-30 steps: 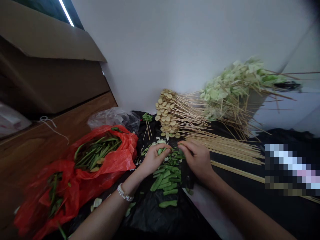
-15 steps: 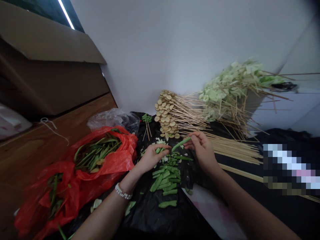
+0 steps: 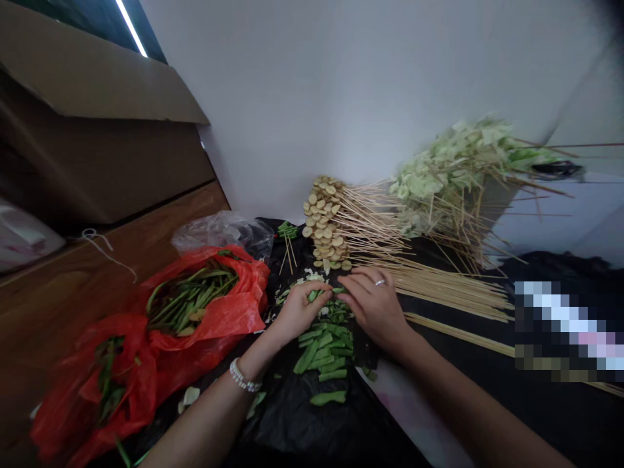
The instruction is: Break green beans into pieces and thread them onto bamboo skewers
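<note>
On the black plastic sheet point(image 3: 292, 416) in the head view, your left hand point(image 3: 302, 311) is closed in a pinch on a cut green bean piece point(image 3: 312, 296), with a pearl bracelet point(image 3: 242, 376) at the wrist. Your right hand point(image 3: 375, 309) curves down just beside it, fingertips point(image 3: 344, 294) at the top of the pile of cut green beans point(image 3: 319, 354) (you cannot tell whether it grasps anything). The pile lies between and nearer you than both hands. To the left, a red plastic bag point(image 3: 209, 305) holds long green beans point(image 3: 190, 299). Ahead, skewered round slices point(image 3: 325, 224) and bare bamboo skewers point(image 3: 453, 289) lie near the wall.
</note>
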{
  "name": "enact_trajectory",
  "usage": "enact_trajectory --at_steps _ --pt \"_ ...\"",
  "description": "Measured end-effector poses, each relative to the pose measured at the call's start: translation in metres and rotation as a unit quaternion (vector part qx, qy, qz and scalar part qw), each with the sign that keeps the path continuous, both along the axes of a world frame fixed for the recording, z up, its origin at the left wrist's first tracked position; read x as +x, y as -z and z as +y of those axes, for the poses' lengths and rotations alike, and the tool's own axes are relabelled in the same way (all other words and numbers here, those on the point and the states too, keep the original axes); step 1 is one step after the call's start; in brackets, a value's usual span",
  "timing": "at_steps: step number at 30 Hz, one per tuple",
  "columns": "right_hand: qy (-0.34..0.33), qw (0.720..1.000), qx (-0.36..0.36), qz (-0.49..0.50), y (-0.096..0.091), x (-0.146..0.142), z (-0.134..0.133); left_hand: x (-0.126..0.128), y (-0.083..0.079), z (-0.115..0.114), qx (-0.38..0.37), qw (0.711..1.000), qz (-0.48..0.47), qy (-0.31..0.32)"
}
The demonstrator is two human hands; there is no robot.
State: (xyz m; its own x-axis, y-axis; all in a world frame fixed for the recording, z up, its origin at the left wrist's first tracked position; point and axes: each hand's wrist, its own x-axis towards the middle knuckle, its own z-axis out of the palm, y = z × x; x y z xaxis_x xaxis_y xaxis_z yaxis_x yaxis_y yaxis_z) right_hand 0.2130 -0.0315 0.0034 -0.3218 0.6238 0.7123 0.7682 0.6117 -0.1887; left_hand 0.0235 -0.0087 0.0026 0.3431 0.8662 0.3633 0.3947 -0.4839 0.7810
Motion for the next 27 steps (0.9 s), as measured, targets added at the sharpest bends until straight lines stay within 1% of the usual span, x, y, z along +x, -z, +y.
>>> enact_trajectory --at_steps 3,5,9,14,16,18,24,27 --pt "0.015 0.997 0.026 -0.074 0.0034 -0.0063 -0.0029 0.0024 -0.0008 -0.0023 0.017 1.0 0.007 0.007" --pt "0.027 0.995 0.038 -0.093 0.0041 -0.0064 -0.0029 0.0036 -0.0021 -0.0039 0.013 1.0 0.011 0.013" --pt "0.021 0.99 0.073 -0.123 0.0009 -0.0023 -0.0043 0.0037 -0.0037 -0.0043 -0.014 0.999 0.007 0.03" --pt "0.012 0.981 0.114 -0.158 -0.002 -0.0027 -0.0085 0.0017 -0.0015 -0.0018 0.006 0.999 0.02 0.031" --pt "-0.002 0.98 0.124 -0.154 -0.0012 -0.0045 -0.0089 0.0014 -0.0001 -0.0015 0.013 0.999 0.027 0.031" --pt "-0.023 0.983 0.119 -0.136 0.0002 -0.006 -0.0089 0.0016 0.0003 -0.0022 0.011 0.999 0.027 0.03" --pt "-0.055 0.994 0.07 -0.058 0.0028 -0.0064 -0.0084 0.0033 -0.0054 -0.006 -0.056 0.998 -0.014 0.013" --pt "-0.08 0.995 0.058 -0.001 0.0024 -0.0065 -0.0073 0.0034 -0.0073 -0.0054 -0.062 0.998 -0.033 0.008"
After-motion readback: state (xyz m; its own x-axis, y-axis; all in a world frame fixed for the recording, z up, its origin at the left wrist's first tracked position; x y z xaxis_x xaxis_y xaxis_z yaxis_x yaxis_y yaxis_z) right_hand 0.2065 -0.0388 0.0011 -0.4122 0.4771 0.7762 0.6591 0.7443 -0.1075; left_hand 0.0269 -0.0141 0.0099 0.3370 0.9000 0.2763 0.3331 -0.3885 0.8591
